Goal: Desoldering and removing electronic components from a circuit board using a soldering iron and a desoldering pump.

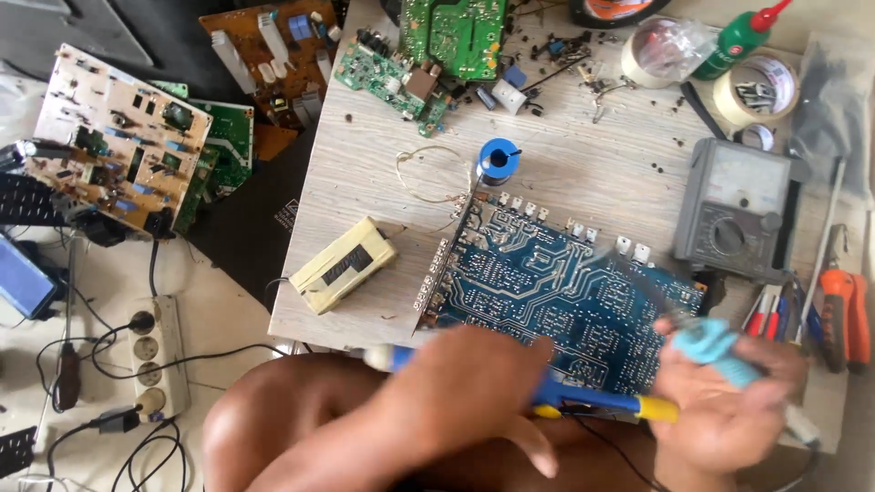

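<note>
The blue board point(556, 292) lay solder side up on the wooden table point(365, 182), tilted so that its near edge ran just beyond both hands. The left hand point(474, 387) hovered over the board's near left corner, its fingers curled down around the blue-and-yellow barrel of a desoldering pump point(592, 399); motion blur hid the exact grip, but the hand was clenched on that tool. The pump lay crosswise along the board's near edge, its yellow end reaching toward the right hand point(729, 410). The right hand sat at the board's near right corner, closed on the light blue handle of a soldering iron point(706, 342), whose blurred shaft angled up and left over the board's right part. The two hands were near each other, the pump spanning the gap between them. Past the board's far edge stood a blue solder spool point(499, 161) with a loop of wire beside it. To the board's left lay a yellow box point(344, 264), apart from it. To its right sat a grey meter point(740, 210), just beside the board's far right corner, and orange-handled pliers point(843, 314) lay at the table's right edge. More boards were heaped off the table to the far left point(114, 141).
</note>
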